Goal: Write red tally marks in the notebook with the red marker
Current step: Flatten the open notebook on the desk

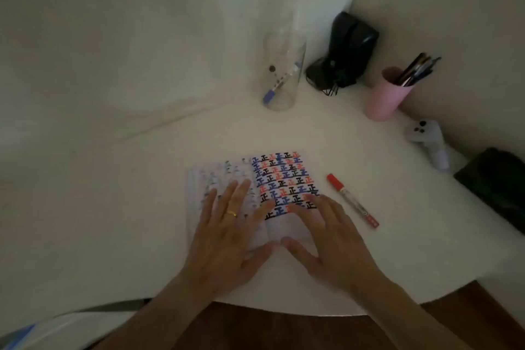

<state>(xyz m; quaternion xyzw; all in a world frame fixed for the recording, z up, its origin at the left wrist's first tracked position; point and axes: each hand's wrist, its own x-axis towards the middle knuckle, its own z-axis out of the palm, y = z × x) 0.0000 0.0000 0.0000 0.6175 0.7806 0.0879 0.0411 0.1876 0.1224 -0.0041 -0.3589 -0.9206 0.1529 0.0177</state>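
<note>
Head view: open notebook (279,179) lies flat on the white table (142,193), right page packed with red, blue and black tally marks, left page faint. Left hand (227,233) lies flat on the notebook's left page, fingers (241,193) spread wide, holding nothing, gold ring (231,213) on one finger. Right hand (326,239) rests on the notebook's lower right page, fingers spread wide too, empty. Red marker (352,200) lies capped on the table just right of the notebook, near the right hand but not touched. Behind the notebook stands a clear jar (284,71) with a blue pen inside; right of the jar a black pouch (345,51), a pink cup (387,94) of pens, and a grey controller (429,142).
</note>
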